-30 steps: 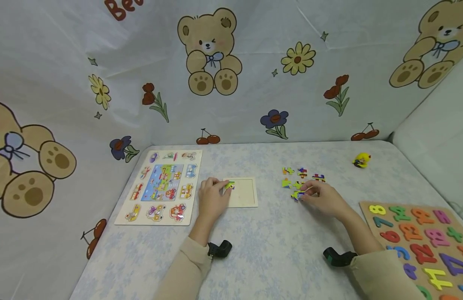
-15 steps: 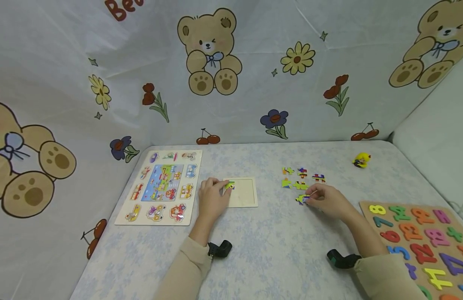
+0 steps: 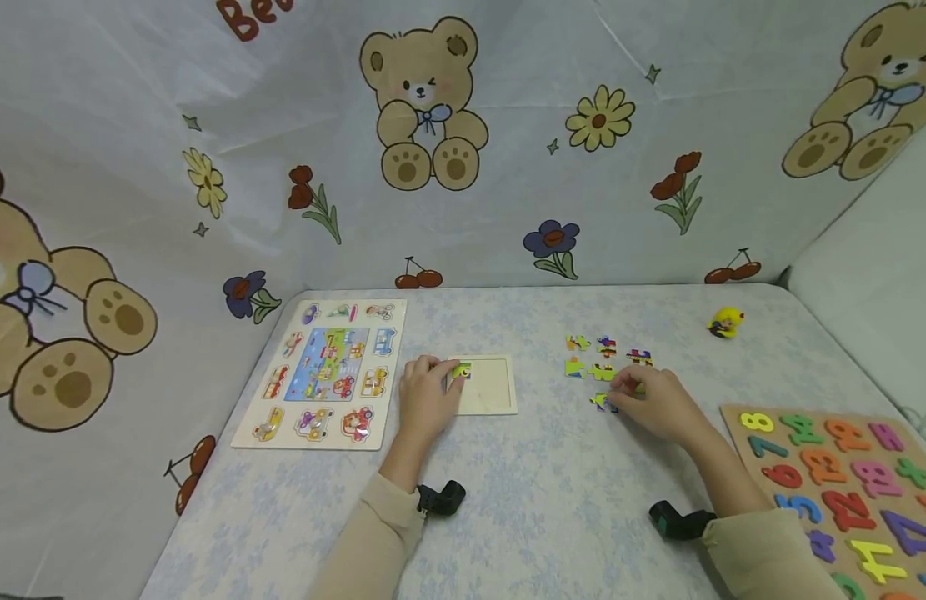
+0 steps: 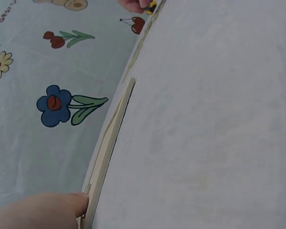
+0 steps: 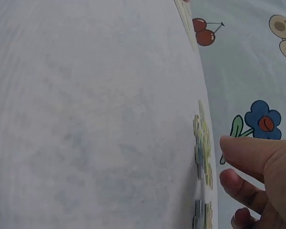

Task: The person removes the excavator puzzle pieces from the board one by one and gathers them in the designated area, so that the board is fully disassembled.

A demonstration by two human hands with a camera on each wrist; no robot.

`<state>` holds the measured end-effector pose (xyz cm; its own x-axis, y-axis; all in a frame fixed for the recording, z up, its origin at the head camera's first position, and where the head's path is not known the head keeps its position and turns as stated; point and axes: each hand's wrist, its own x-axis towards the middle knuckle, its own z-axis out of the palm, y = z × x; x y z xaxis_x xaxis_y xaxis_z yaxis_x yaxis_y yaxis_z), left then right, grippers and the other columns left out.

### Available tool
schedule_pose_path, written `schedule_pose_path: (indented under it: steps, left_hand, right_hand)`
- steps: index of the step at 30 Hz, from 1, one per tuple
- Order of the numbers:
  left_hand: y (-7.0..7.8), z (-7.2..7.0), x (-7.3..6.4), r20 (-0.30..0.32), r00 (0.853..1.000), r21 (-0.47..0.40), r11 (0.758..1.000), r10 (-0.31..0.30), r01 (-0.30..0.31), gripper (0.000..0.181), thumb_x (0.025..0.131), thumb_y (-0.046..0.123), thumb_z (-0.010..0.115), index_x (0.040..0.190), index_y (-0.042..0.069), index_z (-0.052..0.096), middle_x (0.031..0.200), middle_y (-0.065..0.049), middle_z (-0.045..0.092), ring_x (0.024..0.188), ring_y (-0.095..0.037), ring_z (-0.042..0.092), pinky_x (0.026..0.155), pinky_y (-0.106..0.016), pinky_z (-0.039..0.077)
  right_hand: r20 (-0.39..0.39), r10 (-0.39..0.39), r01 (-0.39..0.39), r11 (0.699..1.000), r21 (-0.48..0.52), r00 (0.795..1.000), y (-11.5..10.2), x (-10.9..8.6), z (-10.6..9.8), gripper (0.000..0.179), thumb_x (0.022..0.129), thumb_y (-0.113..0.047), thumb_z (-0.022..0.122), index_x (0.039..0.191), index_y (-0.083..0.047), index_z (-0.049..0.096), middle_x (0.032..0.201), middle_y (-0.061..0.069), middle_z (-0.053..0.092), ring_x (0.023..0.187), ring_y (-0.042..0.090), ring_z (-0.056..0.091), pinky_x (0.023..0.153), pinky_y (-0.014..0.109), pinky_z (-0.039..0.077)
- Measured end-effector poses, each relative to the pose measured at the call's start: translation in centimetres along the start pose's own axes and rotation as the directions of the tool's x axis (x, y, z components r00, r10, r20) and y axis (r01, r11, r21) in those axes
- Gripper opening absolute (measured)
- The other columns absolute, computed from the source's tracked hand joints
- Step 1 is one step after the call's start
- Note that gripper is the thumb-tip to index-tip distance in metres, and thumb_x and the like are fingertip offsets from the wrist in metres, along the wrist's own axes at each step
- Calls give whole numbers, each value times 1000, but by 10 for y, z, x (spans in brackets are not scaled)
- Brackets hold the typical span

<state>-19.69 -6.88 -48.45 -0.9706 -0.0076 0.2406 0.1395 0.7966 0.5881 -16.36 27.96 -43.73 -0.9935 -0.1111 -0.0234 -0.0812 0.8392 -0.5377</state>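
My left hand (image 3: pixel 427 393) is at the left side of a small wooden puzzle tray (image 3: pixel 500 400). Its thumb and index finger pinch a yellow-green jigsaw piece (image 3: pixel 463 371) at the tray's upper left corner. In the left wrist view the thumb (image 4: pixel 62 207) meets the tray's rim (image 4: pixel 115 124). My right hand (image 3: pixel 650 402) hovers over loose jigsaw pieces (image 3: pixel 602 372), partly covering the nearest ones. From the right wrist, its thumb (image 5: pixel 243 151) and fingers stand apart with nothing visible between them, beside the pieces (image 5: pixel 200 148) on the table.
A peg puzzle board (image 3: pixel 316 375) with vehicle pictures lies at the left. On the right is a foam number board (image 3: pixel 845 483). A yellow duck toy (image 3: pixel 726 322) stands at the back right. Printed cloth (image 3: pixel 493 233) hangs behind the table.
My right hand slid a jigsaw piece slightly right and toward me, then loosened from it. A yellow-green piece now shows beneath its fingers. The left hand has kept its place.
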Motion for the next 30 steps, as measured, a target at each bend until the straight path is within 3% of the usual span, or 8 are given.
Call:
schedule_pose_path:
  steps: [9,16,20,30]
  left_hand:
    - [1,-4,-6,42,999,-34,999,-10,12,44,95,38,63,136,21,61,125,-9,56,120,-27,46,105,-51,34]
    - [1,-7,-12,145,989,59,998,1,-10,97,79,71,66,153,14,39,143,-10,46,133,-29,38,114,-50,29]
    - [1,-7,-13,168,986,82,996,10,-24,117,68,79,69,157,13,31,147,-9,42,135,-28,35,115,-49,28]
    - [-3,-6,-13,177,984,140,988,36,-61,126,61,84,70,156,10,32,154,-8,35,145,-30,27,119,-51,23]
  right_hand:
    - [5,-94,94,991,96,996,-27,18,5,19,95,-20,67,109,-8,67,90,6,58,76,21,47,61,29,38]
    - [62,-93,83,987,139,994,-57,43,23,24,95,-21,66,116,-9,66,92,6,57,75,21,47,61,31,39]
    - [109,-109,90,982,167,988,-74,57,36,25,95,-20,66,117,-9,66,93,7,58,82,22,50,66,31,41]
    - [193,-175,144,976,165,965,-111,83,67,25,93,-22,68,116,-12,69,97,5,62,82,19,53,68,29,44]
